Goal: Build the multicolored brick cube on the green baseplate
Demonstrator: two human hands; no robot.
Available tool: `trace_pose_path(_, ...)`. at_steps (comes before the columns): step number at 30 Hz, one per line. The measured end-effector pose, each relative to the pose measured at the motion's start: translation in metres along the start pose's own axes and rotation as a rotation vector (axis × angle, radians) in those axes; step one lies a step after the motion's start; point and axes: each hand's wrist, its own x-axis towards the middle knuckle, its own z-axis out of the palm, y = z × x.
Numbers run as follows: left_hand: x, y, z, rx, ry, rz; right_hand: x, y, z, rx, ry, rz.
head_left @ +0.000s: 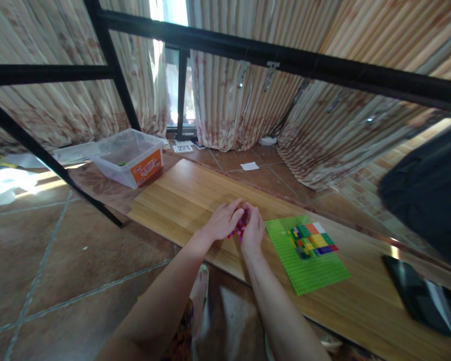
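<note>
Both of my hands meet over the wooden board on the floor. My left hand and my right hand are cupped together with curled fingers around a small cluster of red and pink bricks. Just right of my hands lies a green baseplate. A patch of coloured bricks in orange, white, yellow, green, blue and red covers its upper right part.
A clear plastic bin with an orange label stands at the board's far left end. Black metal frame bars cross overhead. Curtains hang behind. A dark object lies on the board at right, and dark fabric above it.
</note>
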Motion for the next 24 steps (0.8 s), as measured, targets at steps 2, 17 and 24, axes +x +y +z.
trace_pose_path(2, -0.001, 0.002, 0.001, 0.010, -0.033, 0.019, 0.001, -0.004, 0.003, 0.059, 0.057, 0.023)
trace_pose_path(17, 0.001, 0.015, -0.015, -0.128, 0.141, -0.153, -0.063, -0.032, -0.047, -0.889, -0.106, -0.260)
trace_pose_path(24, 0.006, 0.027, -0.004, -0.114, 0.173, -0.080, -0.063, -0.039, -0.044, -0.833, -0.109, -0.247)
